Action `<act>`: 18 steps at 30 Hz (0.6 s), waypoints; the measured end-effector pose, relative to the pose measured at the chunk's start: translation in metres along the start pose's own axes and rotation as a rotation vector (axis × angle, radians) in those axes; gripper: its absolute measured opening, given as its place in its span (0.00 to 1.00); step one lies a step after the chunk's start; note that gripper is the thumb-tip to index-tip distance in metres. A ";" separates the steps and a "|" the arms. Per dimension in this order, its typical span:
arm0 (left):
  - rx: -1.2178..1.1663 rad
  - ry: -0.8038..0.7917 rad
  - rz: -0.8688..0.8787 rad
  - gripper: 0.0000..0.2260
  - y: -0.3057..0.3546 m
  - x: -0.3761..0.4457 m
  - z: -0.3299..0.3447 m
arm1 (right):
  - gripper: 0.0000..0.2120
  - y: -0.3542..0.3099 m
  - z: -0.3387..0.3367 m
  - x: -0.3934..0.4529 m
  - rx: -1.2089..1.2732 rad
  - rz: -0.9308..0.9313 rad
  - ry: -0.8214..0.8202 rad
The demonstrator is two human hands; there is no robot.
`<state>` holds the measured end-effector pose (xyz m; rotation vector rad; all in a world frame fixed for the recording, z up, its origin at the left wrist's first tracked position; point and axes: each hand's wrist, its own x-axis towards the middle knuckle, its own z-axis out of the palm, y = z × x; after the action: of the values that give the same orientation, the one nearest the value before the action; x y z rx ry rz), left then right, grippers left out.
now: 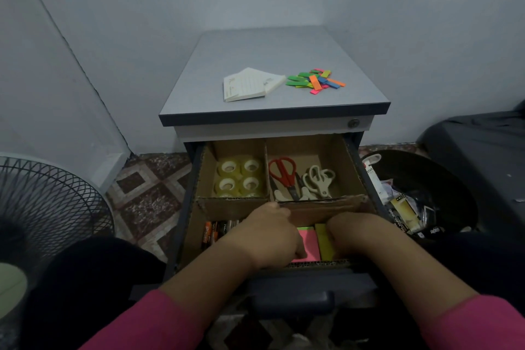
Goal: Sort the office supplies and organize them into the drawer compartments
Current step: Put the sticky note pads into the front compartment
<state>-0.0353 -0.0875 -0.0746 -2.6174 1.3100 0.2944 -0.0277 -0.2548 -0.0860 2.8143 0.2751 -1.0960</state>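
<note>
Item: sticky notes, front compartment; I judged my left hand and right hand were squaring them; grips hidden, cannot tell.

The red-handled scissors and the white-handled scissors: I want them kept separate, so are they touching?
Cannot tell. In the head view the red-handled scissors and white-handled scissors share the cardboard compartment, blades converging near its front wall, where it is too dim to tell.

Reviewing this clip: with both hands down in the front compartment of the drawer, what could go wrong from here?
1. The left hand and right hand crowd the pink sticky notes and yellow-green pad; stacks could skew.
2. The bent cardboard divider might buckle if knuckles push it.
3. The loose colored flags on the cabinet top could scatter if the cabinet is jolted.
</note>
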 end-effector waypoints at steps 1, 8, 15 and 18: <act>0.052 -0.024 0.001 0.16 0.002 0.001 -0.002 | 0.16 0.000 0.000 0.002 -0.008 0.002 -0.006; 0.229 -0.180 -0.035 0.16 0.008 0.010 -0.002 | 0.16 0.000 0.001 0.003 -0.052 -0.028 -0.024; 0.200 -0.137 -0.039 0.16 0.007 0.010 0.002 | 0.16 0.001 -0.002 0.000 -0.067 -0.034 -0.035; 0.162 -0.108 -0.042 0.16 0.007 0.008 0.000 | 0.15 0.001 -0.001 0.000 -0.010 -0.030 -0.044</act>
<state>-0.0358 -0.0977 -0.0774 -2.4549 1.1905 0.3042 -0.0271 -0.2562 -0.0853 2.7819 0.3191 -1.1582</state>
